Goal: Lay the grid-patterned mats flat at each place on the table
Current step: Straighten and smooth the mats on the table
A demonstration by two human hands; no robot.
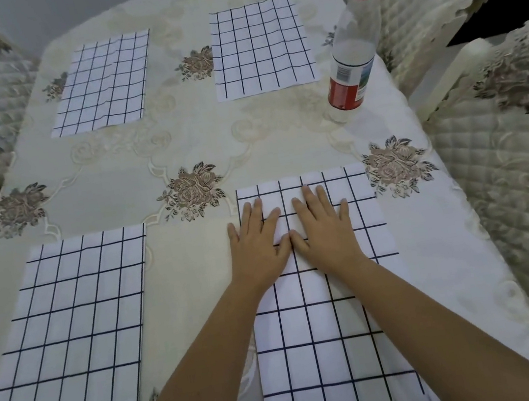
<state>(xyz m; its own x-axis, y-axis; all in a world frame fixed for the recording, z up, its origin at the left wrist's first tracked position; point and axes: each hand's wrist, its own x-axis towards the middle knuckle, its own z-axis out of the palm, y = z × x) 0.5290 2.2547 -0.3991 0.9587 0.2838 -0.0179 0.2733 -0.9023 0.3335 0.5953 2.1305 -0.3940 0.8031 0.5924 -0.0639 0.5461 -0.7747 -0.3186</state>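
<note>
A single wide-angle camera, worn at the head, sits over the near edge of the worktop (178, 144) and faces forward and down along it, so the far end curves away at the top and padded chairs (512, 178) bulge in at both sides. It is close enough that both forearms run up from the bottom edge to the left hand (255, 240) and right hand (324, 225), low in mid-view on the near right mat (331, 345).

This looks like a home dining room. A table (192, 302) wears a cream tablecloth (198, 141) embroidered with roses, and chairs (514, 167) in matching quilted floral covers stand close along the table's left and right sides.
</note>
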